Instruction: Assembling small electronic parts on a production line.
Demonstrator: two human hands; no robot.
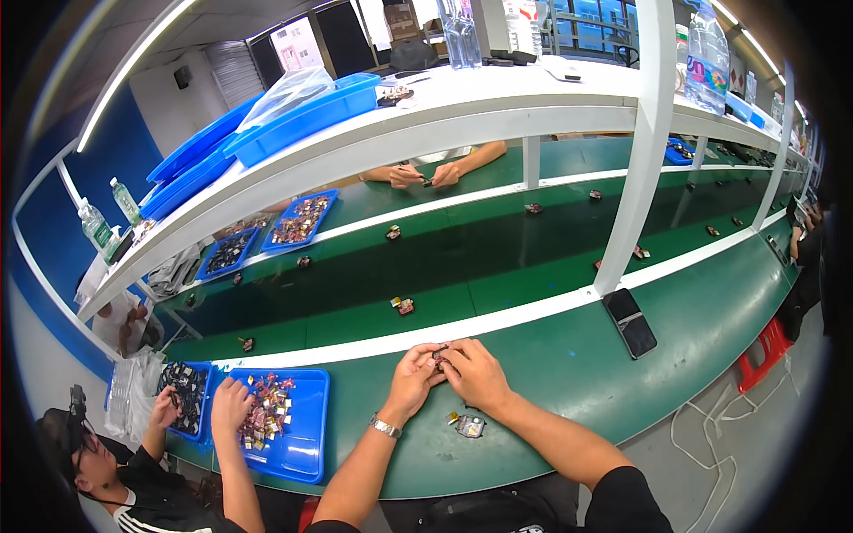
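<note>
My left hand [415, 380] and my right hand [476, 374] meet over the green bench [569, 364], fingertips pinched together on a small dark electronic part [439, 356]. A silver watch [385, 427] sits on my left wrist. Two more small parts [466, 425] lie on the bench just in front of my right wrist, apart from both hands.
A black phone [630, 322] lies to my right by a white post [635, 160]. Small parts [402, 306] ride the dark conveyor belt. At my left a person's hands [229, 404] reach into a blue tray [298, 431] of parts. Another person's hands [425, 175] work across the belt.
</note>
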